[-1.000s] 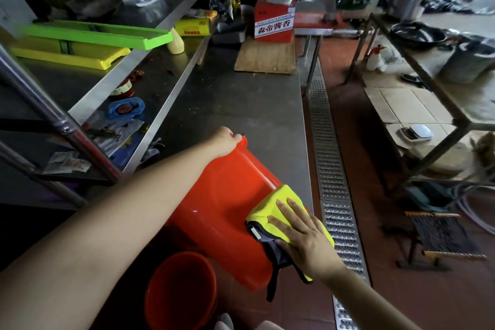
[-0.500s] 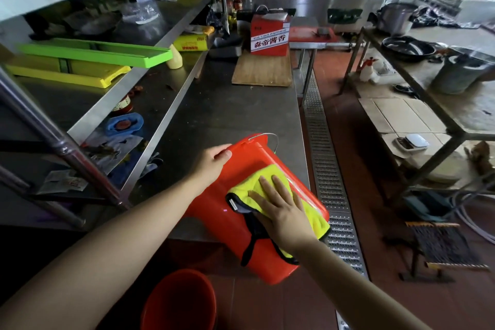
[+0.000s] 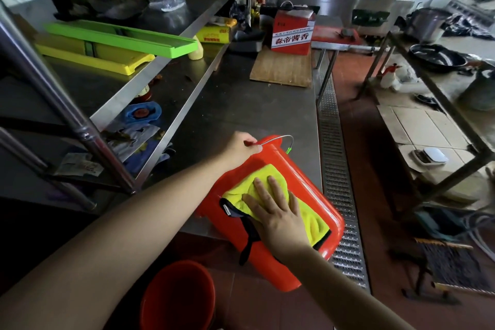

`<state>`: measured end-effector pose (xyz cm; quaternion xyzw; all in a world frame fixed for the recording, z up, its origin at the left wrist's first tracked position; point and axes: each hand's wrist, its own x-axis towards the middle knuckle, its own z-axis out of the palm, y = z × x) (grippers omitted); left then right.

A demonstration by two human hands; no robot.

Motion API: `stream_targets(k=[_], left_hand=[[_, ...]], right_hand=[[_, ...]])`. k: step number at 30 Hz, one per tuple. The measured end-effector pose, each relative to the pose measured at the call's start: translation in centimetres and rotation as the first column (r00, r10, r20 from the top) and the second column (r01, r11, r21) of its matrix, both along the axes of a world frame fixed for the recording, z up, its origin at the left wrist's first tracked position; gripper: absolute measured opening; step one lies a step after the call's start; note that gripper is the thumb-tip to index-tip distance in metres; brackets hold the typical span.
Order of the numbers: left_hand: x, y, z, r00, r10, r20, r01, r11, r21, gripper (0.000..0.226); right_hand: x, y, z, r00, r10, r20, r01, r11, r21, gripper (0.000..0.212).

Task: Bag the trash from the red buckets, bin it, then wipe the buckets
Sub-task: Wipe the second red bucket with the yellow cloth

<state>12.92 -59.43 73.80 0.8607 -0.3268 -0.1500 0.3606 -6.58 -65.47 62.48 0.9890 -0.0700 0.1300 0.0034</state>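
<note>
A red rectangular bucket (image 3: 300, 182) lies tilted over the near edge of the steel counter (image 3: 241, 110), its wire handle pointing away from me. My left hand (image 3: 241, 149) grips the bucket's far end by the rim. My right hand (image 3: 276, 209) presses flat, fingers straight, on a yellow cloth (image 3: 257, 182) with dark trim that lies spread on the bucket's upper side. A second red bucket (image 3: 179, 295), round, stands on the floor below, partly cut off by my left arm.
Steel shelves (image 3: 150, 72) at left hold green and yellow trays and clutter. A wooden board (image 3: 281, 67) and a red box (image 3: 292, 32) sit further along the counter. A metal floor drain grate (image 3: 334, 169) runs at right, beyond it a metal table frame (image 3: 442, 104) and a broom.
The bucket has been turned and lifted further onto the counter edge. My right hand has slid the cloth up along its side; my left hand has shifted to the far rim.
</note>
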Motion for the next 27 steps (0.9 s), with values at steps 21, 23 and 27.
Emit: stream_targets(k=[21,23,27], left_hand=[[2.5,0.5,-0.4,0.999,0.046,-0.020,-0.041,0.979,0.202,0.028],[2.5,0.2,-0.4,0.999,0.050,-0.005,-0.048,0.978,0.202,0.018],[2.7,0.1,-0.7,0.997,0.066,-0.048,-0.056,0.981,0.187,0.025]], right_hand=[[5.9,-9.0,3.0,0.995,0.061,0.083,-0.098,0.819,0.565,0.046],[6.2,-9.5,3.0,0.995,0.019,0.101,-0.078,0.775,0.627,0.045],[5.2,-6.5,2.7,0.995,-0.076,0.071,0.039,0.905,0.423,0.045]])
